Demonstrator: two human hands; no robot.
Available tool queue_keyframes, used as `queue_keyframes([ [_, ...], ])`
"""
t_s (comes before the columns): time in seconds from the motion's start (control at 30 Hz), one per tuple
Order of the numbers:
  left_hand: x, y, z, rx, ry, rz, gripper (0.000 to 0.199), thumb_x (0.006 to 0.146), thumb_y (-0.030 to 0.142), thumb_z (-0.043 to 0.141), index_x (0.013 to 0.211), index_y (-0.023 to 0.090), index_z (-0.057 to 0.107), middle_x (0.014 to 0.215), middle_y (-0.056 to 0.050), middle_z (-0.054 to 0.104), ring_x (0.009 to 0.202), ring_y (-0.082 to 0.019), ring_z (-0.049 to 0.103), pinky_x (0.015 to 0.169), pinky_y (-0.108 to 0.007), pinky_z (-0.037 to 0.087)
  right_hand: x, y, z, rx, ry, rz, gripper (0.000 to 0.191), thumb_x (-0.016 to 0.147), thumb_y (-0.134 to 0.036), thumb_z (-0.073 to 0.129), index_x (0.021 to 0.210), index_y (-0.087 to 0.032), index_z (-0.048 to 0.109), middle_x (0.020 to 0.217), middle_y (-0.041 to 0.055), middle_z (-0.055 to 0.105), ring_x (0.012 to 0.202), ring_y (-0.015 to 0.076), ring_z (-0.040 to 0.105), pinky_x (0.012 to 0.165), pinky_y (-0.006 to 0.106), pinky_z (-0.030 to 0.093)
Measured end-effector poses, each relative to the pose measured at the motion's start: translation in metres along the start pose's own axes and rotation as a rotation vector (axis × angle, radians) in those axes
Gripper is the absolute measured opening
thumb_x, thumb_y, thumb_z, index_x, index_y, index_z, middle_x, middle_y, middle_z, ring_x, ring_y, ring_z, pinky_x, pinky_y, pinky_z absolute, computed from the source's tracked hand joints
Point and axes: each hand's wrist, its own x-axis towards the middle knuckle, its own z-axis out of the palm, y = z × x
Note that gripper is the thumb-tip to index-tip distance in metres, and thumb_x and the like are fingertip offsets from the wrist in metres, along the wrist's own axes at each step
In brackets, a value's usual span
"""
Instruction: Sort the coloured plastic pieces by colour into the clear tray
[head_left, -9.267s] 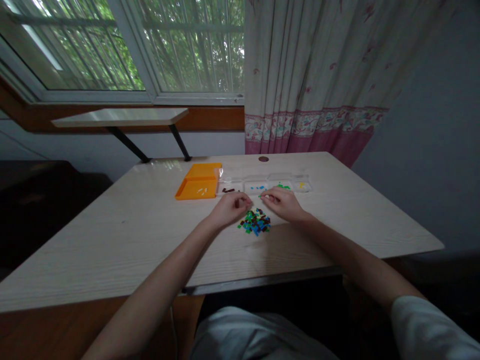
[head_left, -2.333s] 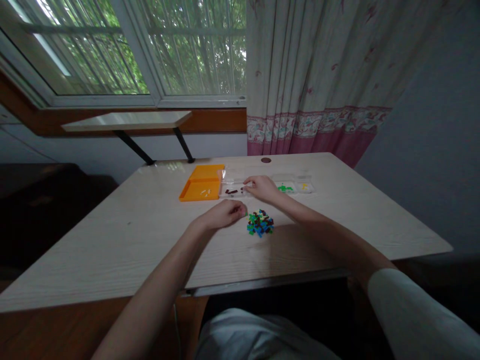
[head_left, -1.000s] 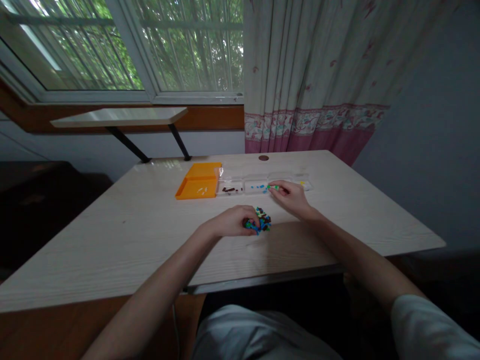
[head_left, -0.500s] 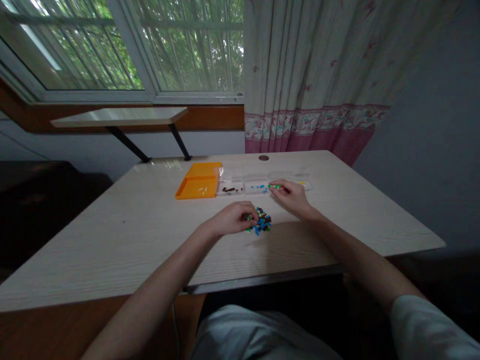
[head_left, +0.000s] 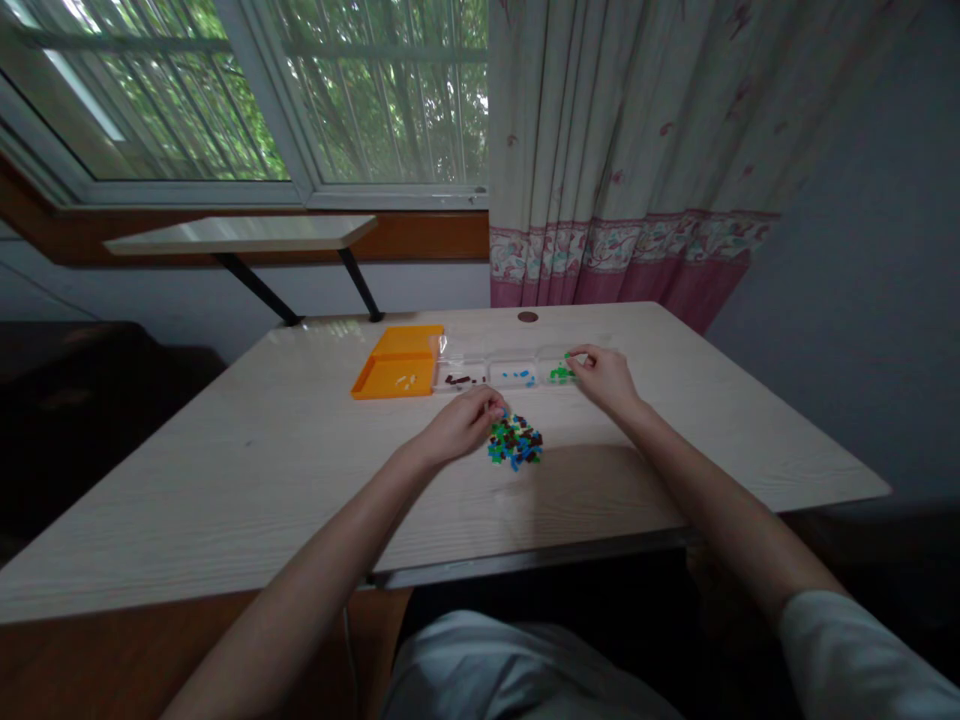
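A small pile of blue, green, dark brown and pale toy bricks (head_left: 516, 443) lies on the table. At the pile's upper left edge my left hand (head_left: 466, 418) is closed in a pinch; what its fingertips hold, if anything, is too small to name. My right hand (head_left: 606, 378) is over the clear box at the right, thumb and forefinger pinched on a tiny green brick (head_left: 568, 355). Several green bricks (head_left: 559, 374) lie in the compartment beneath those fingers. The neighbouring compartments hold blue bricks (head_left: 519, 375) and dark brown bricks (head_left: 459, 379).
An open orange case (head_left: 361, 380) with a few pale bricks inside stands left of the clear compartments. A raised shelf (head_left: 240, 235) on black legs is at the back left of the table (head_left: 262, 500). A round cable cover (head_left: 528, 316) sits near the back edge.
My right hand has moved right and slightly up, uncovering the green bricks in the compartment. My left hand has drawn up and left from the pile to its edge.
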Motion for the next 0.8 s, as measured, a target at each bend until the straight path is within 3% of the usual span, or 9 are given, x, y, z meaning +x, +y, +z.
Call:
queue_keyframes([
  [0.23,0.001,0.0,0.002,0.003,-0.002,0.003,0.017,0.085,0.025,0.039,0.079,0.014,0.05,0.077,-0.004,0.053,0.073,-0.014,0.047,0.068,-0.026,0.038,-0.002,-0.002,-0.001,-0.034,-0.063,-0.022,0.026,0.078,-0.033,0.051,0.093,-0.02,0.068,0.052,-0.002,0.052,0.048,0.0106,0.044,0.052,0.023,0.029],
  [0.5,0.007,-0.005,0.01,-0.31,0.103,-0.184,0.024,0.075,0.035,0.056,0.074,0.011,0.06,0.059,0.001,0.051,0.055,-0.009,0.042,0.051,-0.02,0.032,-0.036,-0.054,0.012,0.047,-0.388,-0.359,0.024,0.078,-0.037,0.058,0.093,-0.021,0.066,0.057,-0.0029,0.056,0.053,0.0094,0.048,0.055,0.02,0.031],
  [0.63,0.01,-0.005,0.011,-0.389,0.162,-0.238,0.018,0.069,0.029,0.059,0.067,0.011,0.063,0.061,-0.002,0.058,0.059,-0.01,0.048,0.055,-0.021,0.037,-0.046,-0.068,0.021,0.027,-0.361,-0.404,0.025,0.079,-0.039,0.059,0.093,-0.02,0.065,0.059,-0.0031,0.058,0.052,0.0091,0.049,0.055,0.02,0.031],
  [0.8,0.011,-0.002,0.009,-0.456,0.165,-0.3,0.013,0.066,0.023,0.059,0.065,0.011,0.064,0.063,-0.003,0.062,0.06,-0.01,0.052,0.06,-0.022,0.04,-0.046,-0.066,0.021,0.06,-0.276,-0.428,0.022,0.08,-0.038,0.057,0.088,-0.019,0.065,0.06,-0.0026,0.059,0.052,0.0081,0.05,0.055,0.019,0.032],
])
